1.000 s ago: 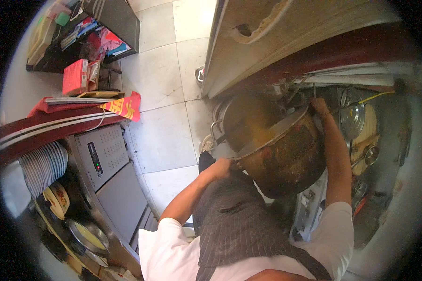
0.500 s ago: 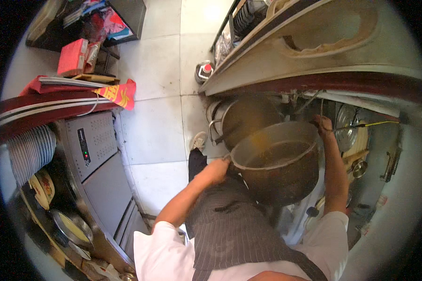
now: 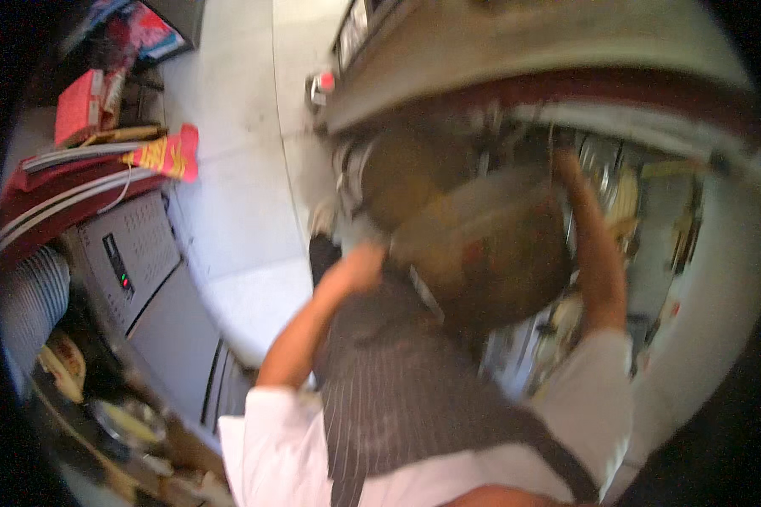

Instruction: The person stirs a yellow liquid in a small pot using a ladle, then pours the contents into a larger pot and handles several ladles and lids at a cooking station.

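Note:
Both my hands hold a large dark cooking pot [image 3: 490,262] in front of my striped apron. My left hand [image 3: 359,266] is closed at the pot's left side, where a handle sits. Closed at its far right side is my right hand [image 3: 566,160], partly lost in blur. The pot tips away from me, so mostly its outer wall shows and little of its inside. Just beyond its rim stands a second large pot [image 3: 410,173], with brownish contents or a brown interior; which one I cannot tell.
A hood edge [image 3: 533,84] hangs over the far pot. At left stand a metal cabinet [image 3: 148,262], stacked plates [image 3: 38,291] and a bowl [image 3: 127,422]. A red-capped bottle [image 3: 320,89] is on the tiled floor [image 3: 228,169]. Lids and utensils [image 3: 621,203] lie at right.
The held pot has tipped away from me toward the far pot, its opening turning out of view. Both hands keep their grip. The whole view has shifted and blurred.

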The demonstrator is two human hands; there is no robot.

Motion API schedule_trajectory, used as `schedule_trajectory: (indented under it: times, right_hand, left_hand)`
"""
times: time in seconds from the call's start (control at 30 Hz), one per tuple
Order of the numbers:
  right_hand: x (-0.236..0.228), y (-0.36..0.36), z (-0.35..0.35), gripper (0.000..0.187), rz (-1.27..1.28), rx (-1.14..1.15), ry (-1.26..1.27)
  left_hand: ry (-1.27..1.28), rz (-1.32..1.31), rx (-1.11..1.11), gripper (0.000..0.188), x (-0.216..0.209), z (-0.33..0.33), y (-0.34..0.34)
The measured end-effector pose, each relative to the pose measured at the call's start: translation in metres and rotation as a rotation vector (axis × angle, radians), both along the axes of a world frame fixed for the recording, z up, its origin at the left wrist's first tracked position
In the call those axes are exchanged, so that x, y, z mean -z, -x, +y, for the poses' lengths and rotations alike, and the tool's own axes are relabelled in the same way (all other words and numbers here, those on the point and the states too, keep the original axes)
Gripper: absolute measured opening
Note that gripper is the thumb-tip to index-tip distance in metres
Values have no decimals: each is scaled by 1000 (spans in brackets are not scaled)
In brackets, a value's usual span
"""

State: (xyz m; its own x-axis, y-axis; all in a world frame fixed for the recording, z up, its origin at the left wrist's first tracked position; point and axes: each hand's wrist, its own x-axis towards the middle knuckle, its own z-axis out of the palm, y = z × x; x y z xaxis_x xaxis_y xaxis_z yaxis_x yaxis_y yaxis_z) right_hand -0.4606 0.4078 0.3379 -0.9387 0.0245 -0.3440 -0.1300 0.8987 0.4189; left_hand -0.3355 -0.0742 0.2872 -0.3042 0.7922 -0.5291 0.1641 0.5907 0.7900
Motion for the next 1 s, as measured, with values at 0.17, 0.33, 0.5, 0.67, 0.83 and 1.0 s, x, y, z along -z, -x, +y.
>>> schedule_trajectory:
  times: [0.17, 0.33, 0.5, 0.67, 0.83, 1.0]
  right_hand:
    - [-26, 130, -14, 21, -501, 225, -228]
    - [-24, 77, -8, 37, -11, 503, 278]
    - [-9, 49, 6, 43, -367, 1023, 156]
    - [-58, 26, -35, 43, -260, 764, 472]
    - [-89, 25, -57, 28, 324, 574, 434]
    - [-70, -16, -23, 33, 381, 705, 803]
  left_hand:
    - [-161, 277, -271, 25, -40, -22, -14]
    - [114, 146, 26, 16, -28, -20, 61]
    - [35, 70, -15, 16, -61, -33, -42]
    - [-57, 507, -118, 14, -31, -31, -49]
    - [170, 358, -407, 27, 6, 1, 0]
    - [54, 200, -43, 25, -43, -12, 12]
